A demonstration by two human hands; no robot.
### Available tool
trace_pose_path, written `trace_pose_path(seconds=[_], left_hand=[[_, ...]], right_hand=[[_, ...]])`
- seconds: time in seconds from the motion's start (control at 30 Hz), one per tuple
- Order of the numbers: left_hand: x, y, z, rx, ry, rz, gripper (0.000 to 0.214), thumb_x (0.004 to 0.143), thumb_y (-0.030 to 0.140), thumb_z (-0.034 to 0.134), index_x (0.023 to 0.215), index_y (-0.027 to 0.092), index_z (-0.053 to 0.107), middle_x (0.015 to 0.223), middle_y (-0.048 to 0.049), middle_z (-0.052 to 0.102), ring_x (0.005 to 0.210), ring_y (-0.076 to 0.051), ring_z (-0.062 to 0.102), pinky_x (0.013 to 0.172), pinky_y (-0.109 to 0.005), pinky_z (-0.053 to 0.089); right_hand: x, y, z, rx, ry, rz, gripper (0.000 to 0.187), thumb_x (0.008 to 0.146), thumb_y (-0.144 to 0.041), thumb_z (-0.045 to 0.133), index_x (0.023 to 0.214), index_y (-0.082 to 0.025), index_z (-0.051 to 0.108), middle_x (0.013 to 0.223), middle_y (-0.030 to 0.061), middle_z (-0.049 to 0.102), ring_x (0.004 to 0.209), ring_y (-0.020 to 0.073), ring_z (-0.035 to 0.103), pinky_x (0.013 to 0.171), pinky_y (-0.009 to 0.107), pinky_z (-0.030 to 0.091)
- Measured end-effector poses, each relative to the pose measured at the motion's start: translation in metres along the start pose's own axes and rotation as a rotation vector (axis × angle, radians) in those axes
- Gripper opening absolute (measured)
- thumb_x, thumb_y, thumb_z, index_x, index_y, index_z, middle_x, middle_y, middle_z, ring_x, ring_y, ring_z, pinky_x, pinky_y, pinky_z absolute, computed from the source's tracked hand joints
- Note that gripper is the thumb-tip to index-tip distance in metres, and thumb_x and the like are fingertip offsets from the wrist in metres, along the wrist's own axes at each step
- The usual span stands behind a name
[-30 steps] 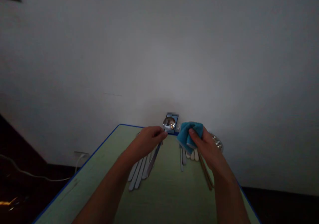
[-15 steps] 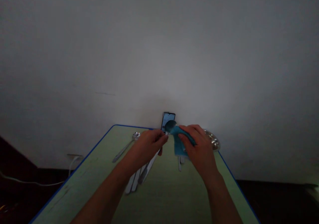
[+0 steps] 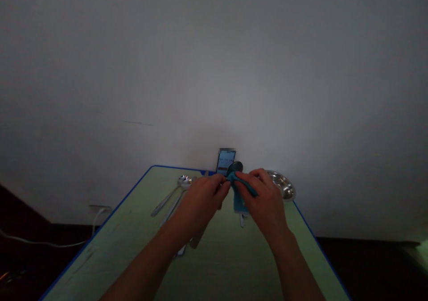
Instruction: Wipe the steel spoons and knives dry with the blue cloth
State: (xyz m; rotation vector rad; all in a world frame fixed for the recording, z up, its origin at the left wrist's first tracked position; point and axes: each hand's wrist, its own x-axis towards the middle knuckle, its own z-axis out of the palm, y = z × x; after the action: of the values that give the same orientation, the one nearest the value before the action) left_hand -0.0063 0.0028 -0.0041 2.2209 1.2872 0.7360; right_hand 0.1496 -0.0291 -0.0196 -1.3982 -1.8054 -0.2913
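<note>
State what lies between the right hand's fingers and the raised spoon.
In the head view, a blue cloth lies between the right hand and the spoon.

Blue cloth bunched, lower part hanging, seemingly round neck of metal spoon, bowl-end up

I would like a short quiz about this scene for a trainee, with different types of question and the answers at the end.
1. Choose one: which grip holds the turquoise cloth at the raised spoon? A left, B right, C neither.
2. True or false: the shiny metal dish is near the far right corner of the table.
3. Fill in: at the table's far edge stands a ____ with its screen visible.
Key: 1 B, the right grip; 2 true; 3 smartphone.
</note>
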Motion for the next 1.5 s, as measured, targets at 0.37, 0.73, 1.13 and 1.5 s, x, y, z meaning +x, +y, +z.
trace_pose_path(seconds=[0.37,0.73,1.13,1.5], left_hand=[[-0.004,0.008,-0.003,0.126,-0.059,0.025,0.031,0.091,0.034,0.034,0.080,0.019,0.058,0.055,0.0013,0.058,0.054,-0.015,0.055,0.055,-0.025,0.033],[-0.007,0.009,-0.003,0.196,-0.070,0.064,0.030,0.092,0.030,0.033,0.077,0.018,0.056,0.057,0.0001,0.058,0.054,-0.015,0.055,0.055,-0.025,0.033],[-0.006,0.006,-0.010,0.143,-0.097,0.035,0.034,0.090,0.032,0.035,0.066,0.018,0.055,0.054,0.0009,0.057,0.053,-0.013,0.053,0.053,-0.023,0.032],[-0.002,-0.003,-0.008,0.108,-0.076,0.049,0.036,0.089,0.034,0.037,0.062,0.019,0.055,0.053,0.0008,0.058,0.054,-0.014,0.054,0.055,-0.023,0.034]], right_hand=[[0.000,-0.001,0.002,-0.034,0.050,0.030,0.016,0.083,-0.025,0.057,0.095,-0.022,0.068,0.086,0.0031,0.058,0.072,0.0138,0.057,0.064,0.027,0.044],[0.000,0.001,0.004,-0.110,0.075,0.065,0.014,0.081,-0.024,0.060,0.092,-0.022,0.069,0.084,0.0018,0.059,0.070,0.0137,0.057,0.059,0.026,0.042],[-0.002,0.002,0.007,-0.175,0.111,0.065,0.016,0.082,-0.025,0.059,0.095,-0.022,0.068,0.084,0.0022,0.058,0.070,0.0138,0.055,0.062,0.026,0.042],[-0.003,-0.005,0.007,-0.134,0.055,0.001,0.018,0.083,-0.027,0.057,0.097,-0.022,0.068,0.085,0.0030,0.057,0.070,0.0133,0.056,0.058,0.025,0.041]])
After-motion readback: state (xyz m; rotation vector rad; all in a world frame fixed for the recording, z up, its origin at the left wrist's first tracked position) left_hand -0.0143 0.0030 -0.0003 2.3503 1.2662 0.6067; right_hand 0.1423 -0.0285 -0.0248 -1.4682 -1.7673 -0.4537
